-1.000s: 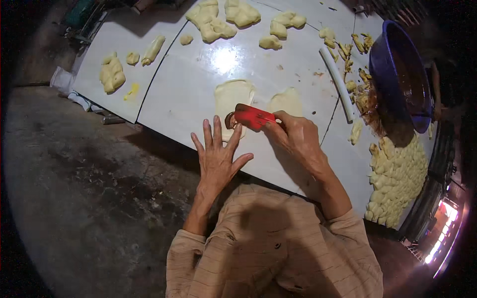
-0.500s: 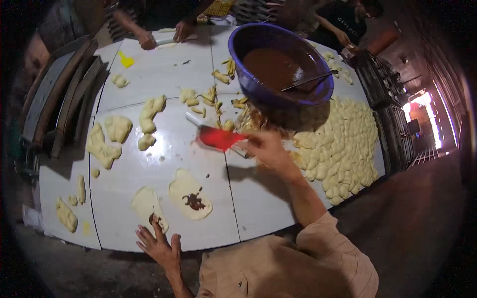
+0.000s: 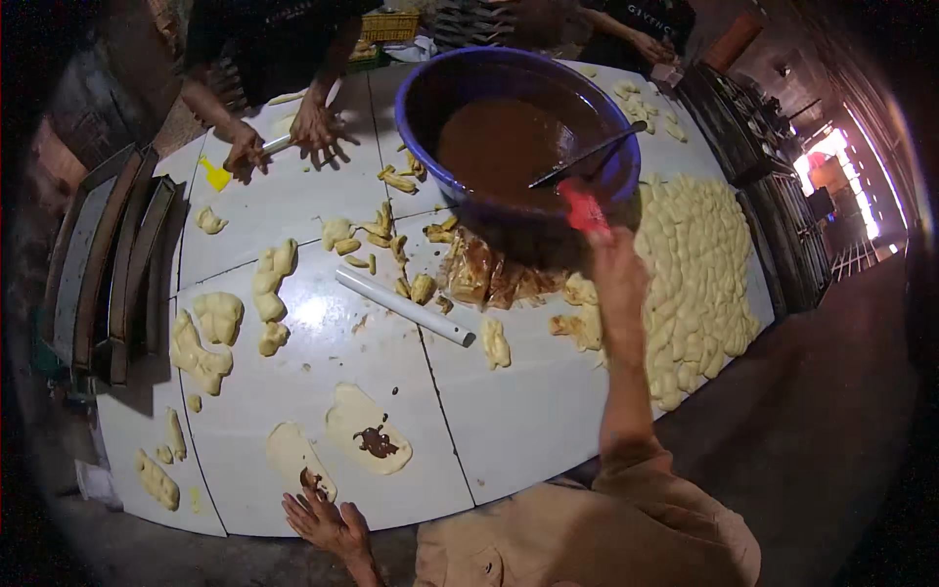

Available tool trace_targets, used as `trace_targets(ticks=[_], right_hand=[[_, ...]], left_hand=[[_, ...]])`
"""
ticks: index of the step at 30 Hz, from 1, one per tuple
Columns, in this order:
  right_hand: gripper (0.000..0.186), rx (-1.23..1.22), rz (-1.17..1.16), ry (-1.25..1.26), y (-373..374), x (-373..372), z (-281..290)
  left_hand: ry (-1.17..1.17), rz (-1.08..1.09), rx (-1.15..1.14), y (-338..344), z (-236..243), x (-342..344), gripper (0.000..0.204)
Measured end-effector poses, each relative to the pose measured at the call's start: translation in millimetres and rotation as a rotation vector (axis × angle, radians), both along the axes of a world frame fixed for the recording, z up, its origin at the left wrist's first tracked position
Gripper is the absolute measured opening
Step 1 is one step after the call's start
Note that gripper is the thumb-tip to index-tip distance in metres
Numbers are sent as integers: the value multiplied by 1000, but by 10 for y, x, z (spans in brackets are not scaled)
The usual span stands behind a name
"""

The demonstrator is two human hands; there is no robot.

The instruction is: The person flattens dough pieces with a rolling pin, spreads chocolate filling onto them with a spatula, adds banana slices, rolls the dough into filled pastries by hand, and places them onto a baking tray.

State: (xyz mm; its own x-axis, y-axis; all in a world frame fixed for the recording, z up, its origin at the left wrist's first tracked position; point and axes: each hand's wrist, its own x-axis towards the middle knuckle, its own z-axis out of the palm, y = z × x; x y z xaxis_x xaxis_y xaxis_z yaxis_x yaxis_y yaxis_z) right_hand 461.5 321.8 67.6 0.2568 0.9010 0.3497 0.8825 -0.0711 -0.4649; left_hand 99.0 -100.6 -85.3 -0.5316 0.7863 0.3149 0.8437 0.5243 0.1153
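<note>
A: Largest entry?
B: Table (image 3: pixel 528 411), one, white top with dark seams.
A: Any lettering?
B: Co-workers, two, beyond the table: the far-left person (image 3: pixel 274 49) wears a dark shirt with faint pale marks, the far-right person (image 3: pixel 636 29) a dark shirt with pale lettering across it.
A: Dough in bulk?
B: Dough spread (image 3: pixel 694 284), one, pale yellow, lumpy; pieces packed too closely to count.
A: Vessels?
B: Basin (image 3: pixel 421 112), one, round, purple-blue, holding brown mixture (image 3: pixel 489 147). Long dark utensil (image 3: pixel 587 155), one, slanting in it.
A: Tubes?
B: White tube (image 3: pixel 406 308), one, lying slantwise near the middle of the table.
A: Rolled pieces?
B: Two, flat, cream-coloured and elongated, side by side near the table's near edge: left dough sheet (image 3: pixel 291 450) and right dough sheet (image 3: pixel 347 411).
A: The wearer's hands?
B: Two. Right hand (image 3: pixel 618 264), fingers clamped on a red scraper (image 3: pixel 584 208) at the basin's near rim; contact with the rim cannot be told. Left hand (image 3: pixel 331 526), fingers slightly apart, fingertips at the near end of the left dough sheet; whether they press it is unclear.
A: Smallest?
B: Yellow tool (image 3: pixel 216 174), one, flat, far left. Smears, two, dark brown, irregular, one toward each sheet's near end; the right-hand smear (image 3: pixel 376 442) looks glossy.
</note>
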Motion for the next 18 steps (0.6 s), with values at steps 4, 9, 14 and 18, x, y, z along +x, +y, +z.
trace_targets(ticks=[4,9,14,18], right_hand=[[37,-8,158,36,154,-723,140],[33,129,127,-222,378,-628,456],[18,6,407,-516,297,23,381],[28,1,616,-437,538,301,967]], left_hand=[[18,15,-31,3,51,43,69],[-92,30,55,37,52,135,63],[-46,19,114,-11,30,103,59],[-78,6,161,85,108,107,56]])
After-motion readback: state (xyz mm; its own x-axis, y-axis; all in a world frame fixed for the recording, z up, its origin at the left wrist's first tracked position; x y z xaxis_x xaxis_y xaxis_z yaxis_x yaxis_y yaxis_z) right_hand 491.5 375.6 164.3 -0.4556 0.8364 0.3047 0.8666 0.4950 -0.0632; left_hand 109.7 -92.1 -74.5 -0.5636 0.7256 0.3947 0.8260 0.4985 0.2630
